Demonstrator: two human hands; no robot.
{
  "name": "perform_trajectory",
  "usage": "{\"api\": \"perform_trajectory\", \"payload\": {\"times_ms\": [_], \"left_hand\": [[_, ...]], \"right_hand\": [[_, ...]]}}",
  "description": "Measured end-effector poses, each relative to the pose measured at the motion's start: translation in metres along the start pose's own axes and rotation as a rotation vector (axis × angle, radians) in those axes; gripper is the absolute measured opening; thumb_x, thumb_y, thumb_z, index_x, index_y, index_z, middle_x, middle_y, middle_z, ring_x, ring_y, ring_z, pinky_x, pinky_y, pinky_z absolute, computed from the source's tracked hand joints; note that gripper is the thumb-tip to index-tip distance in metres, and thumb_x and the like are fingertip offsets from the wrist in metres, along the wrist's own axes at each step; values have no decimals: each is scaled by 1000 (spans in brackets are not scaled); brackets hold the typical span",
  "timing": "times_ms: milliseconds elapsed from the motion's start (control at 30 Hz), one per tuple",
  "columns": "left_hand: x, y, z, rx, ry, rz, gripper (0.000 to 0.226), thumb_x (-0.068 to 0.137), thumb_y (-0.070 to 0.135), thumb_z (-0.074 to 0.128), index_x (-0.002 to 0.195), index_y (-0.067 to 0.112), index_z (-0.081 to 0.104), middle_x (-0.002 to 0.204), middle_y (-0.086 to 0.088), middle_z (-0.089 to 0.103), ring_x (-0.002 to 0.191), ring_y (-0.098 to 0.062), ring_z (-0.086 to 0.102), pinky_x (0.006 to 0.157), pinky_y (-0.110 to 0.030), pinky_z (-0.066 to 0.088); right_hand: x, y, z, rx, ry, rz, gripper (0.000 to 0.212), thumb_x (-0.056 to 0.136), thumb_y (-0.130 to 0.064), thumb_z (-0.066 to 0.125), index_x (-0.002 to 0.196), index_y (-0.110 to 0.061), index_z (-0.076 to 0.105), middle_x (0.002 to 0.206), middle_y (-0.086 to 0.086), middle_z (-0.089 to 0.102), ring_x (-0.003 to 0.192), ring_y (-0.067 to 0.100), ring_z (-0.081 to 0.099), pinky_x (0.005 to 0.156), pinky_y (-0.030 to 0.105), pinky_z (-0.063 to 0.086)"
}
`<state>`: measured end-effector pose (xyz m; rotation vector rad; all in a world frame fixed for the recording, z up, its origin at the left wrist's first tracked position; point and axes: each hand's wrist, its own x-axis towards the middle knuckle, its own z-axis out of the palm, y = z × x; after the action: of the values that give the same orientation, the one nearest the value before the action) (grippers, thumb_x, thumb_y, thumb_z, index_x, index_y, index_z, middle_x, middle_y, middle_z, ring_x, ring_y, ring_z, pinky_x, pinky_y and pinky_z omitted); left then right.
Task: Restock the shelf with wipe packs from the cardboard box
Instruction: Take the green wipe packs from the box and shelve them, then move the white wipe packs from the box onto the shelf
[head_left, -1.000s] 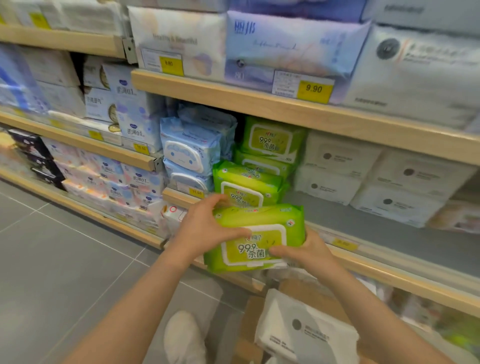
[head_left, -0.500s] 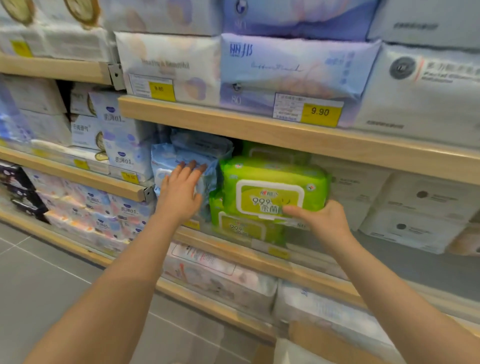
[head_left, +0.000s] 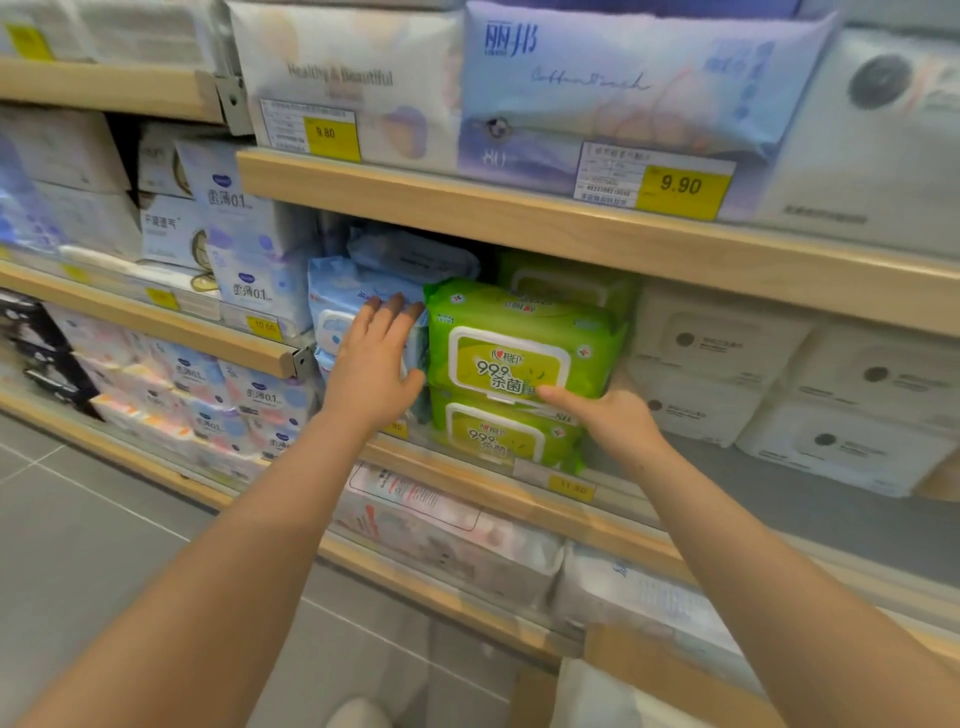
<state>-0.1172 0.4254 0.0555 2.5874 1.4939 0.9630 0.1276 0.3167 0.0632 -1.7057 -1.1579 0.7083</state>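
Head view shows the placing step: the top green wipe pack (head_left: 524, 343) lies on another green pack (head_left: 506, 436) on the shelf (head_left: 467, 467). Right hand (head_left: 608, 418) touches its front edge with loose fingers; left hand (head_left: 374, 364), spread flat, steadies the blue packs (head_left: 343, 301). Next probably a push backward, then the box (head_left: 540, 696).

1. Left hand (head_left: 375, 364): bare, no glove, no ring or watch showing.
2. Right hand (head_left: 613, 421): bare, no glove, nothing on the wrist.
3. Both forearms bare right down to the frame edge, no sleeve cuff in view.
4. Fingers (head_left: 387, 312) slim, nails short; polish can't be told, too blurred.
5. Pale rounded shoe toe (head_left: 358, 714) at the bottom edge.
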Motion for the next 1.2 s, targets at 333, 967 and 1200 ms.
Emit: {"api": "perform_trajectory", "payload": {"times_ms": [333,967,1200], "left_hand": [[-102,74,10,-267,-135,-76,70,81,20,58,144,6,31,149,-14,33,137,-30,26,112,-34,19],[-353,172,32,-439,-577,-62,52,91,43,40,141,33,34,143,21,30,132,2,25,109,-24,22],[-357,172,34,-312,-567,95,52,92,45,39,138,23,41,143,7,39,130,-8,32,109,-36,31]], "right_hand": [[-98,15,-70,-99,-63,-96,75,82,-35,70,144,-21,31,139,-5,42,129,9,39,96,21,31],[-245,174,-78,-674,-380,-66,104,63,-51,79,147,-23,24,153,1,25,140,23,22,115,38,20],[-231,175,-51,-971,-436,-103,113,55,-54,74,146,-32,11,133,6,35,126,28,29,104,42,23]]}}
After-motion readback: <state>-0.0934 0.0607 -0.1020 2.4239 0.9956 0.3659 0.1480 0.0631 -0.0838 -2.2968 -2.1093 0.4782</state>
